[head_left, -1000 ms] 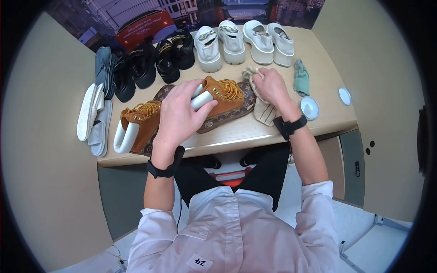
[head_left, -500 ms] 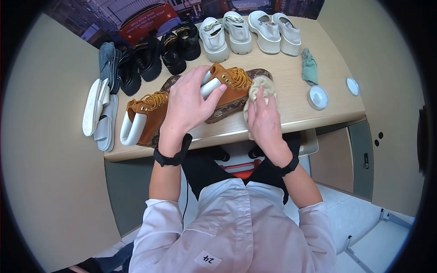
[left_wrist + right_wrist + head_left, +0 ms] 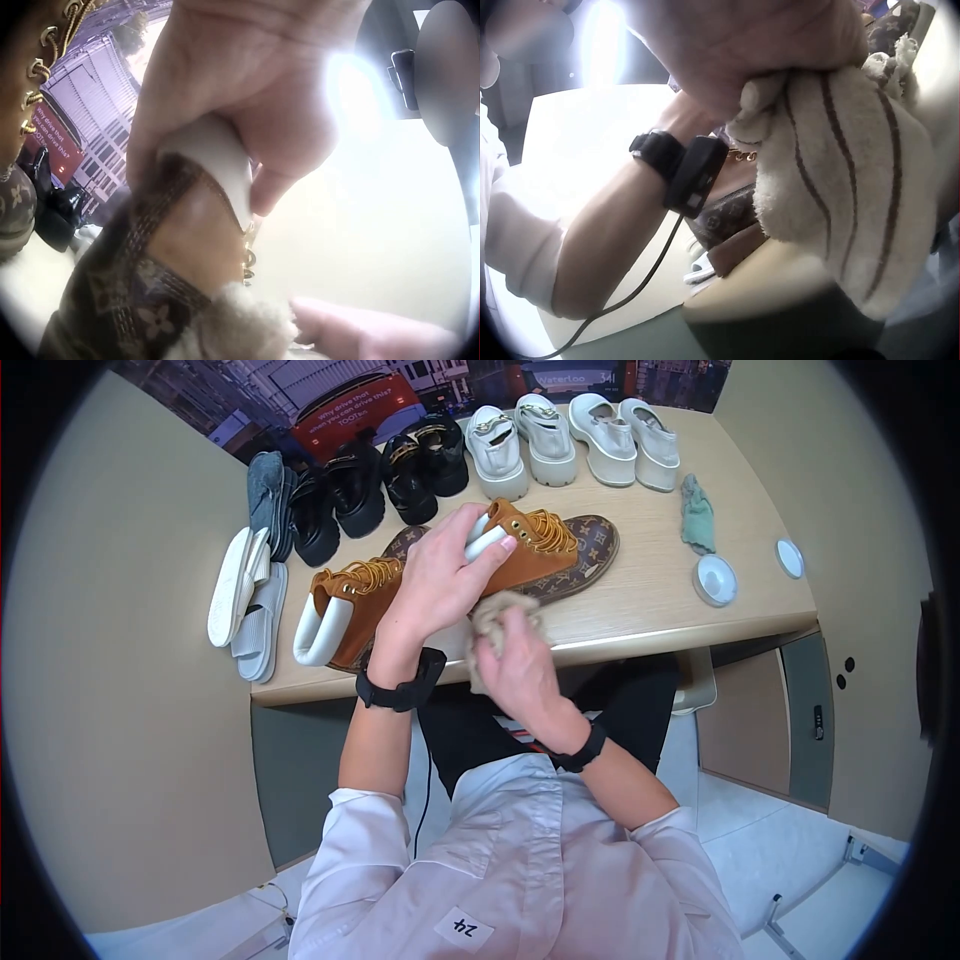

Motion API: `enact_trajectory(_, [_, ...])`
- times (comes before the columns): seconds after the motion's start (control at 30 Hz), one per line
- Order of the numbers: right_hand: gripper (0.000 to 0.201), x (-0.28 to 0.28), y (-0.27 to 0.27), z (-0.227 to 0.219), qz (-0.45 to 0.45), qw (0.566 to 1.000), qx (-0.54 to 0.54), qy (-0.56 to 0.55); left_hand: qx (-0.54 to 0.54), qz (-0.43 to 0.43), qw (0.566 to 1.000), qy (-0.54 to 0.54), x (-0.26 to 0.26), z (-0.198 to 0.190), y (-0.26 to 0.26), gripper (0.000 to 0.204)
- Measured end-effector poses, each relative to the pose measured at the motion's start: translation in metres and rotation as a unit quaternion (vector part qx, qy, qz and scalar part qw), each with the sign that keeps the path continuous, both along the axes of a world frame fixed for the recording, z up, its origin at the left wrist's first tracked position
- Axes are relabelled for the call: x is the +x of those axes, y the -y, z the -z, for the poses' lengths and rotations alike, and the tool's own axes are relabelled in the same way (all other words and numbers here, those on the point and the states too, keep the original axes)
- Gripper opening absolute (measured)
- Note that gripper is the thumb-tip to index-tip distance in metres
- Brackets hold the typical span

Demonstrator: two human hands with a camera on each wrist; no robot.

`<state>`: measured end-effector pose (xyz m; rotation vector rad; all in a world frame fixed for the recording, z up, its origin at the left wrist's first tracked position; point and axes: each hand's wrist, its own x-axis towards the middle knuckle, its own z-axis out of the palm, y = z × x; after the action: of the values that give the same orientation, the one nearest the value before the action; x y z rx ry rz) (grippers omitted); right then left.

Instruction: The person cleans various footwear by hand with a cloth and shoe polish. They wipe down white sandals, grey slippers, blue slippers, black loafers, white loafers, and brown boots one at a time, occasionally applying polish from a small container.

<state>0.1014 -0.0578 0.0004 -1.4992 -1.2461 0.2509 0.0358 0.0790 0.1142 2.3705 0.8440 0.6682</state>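
Note:
My left hand [image 3: 438, 582] grips the padded white collar of a tan lace-up boot [image 3: 530, 567], whose brown monogrammed toe points right. My right hand [image 3: 525, 672] holds a bunched beige cloth [image 3: 488, 622] with dark stripes, low by the boot's near side toward the heel. In the left wrist view the cloth [image 3: 244, 326] lies against the monogrammed heel part. The loose end of the striped cloth [image 3: 855, 187] hangs down in the right wrist view. The matching boot [image 3: 350, 605] stands to the left, partly behind my left forearm.
Along the back stand black shoes [image 3: 410, 480] and white shoes [image 3: 550, 445]. Slippers [image 3: 240, 585] lie at the left end. On the right are a green cloth [image 3: 697, 515], a small white bowl [image 3: 715, 580] and a white lid [image 3: 790, 558]. The table's front edge [image 3: 640, 643] runs close by.
My right hand has brought the cloth from beyond the boot's toe, along its near side, to the heel end. The left hand keeps its grip on the collar.

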Motion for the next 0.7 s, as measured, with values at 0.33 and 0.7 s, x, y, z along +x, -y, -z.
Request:
enact_trajectory(0.33, [0.034,0.022,0.005,-0.060,-0.063,0.993,0.046,0.086,-0.084,0.017,0.996,-0.006,-0.005,-0.006,-0.009,0.047])
enact_trajectory(0.7, [0.039,0.096,0.002,-0.019,0.046,0.976,0.022,0.210,-0.056,0.044,0.997,-0.004,-0.006,0.000,-0.015,0.052])
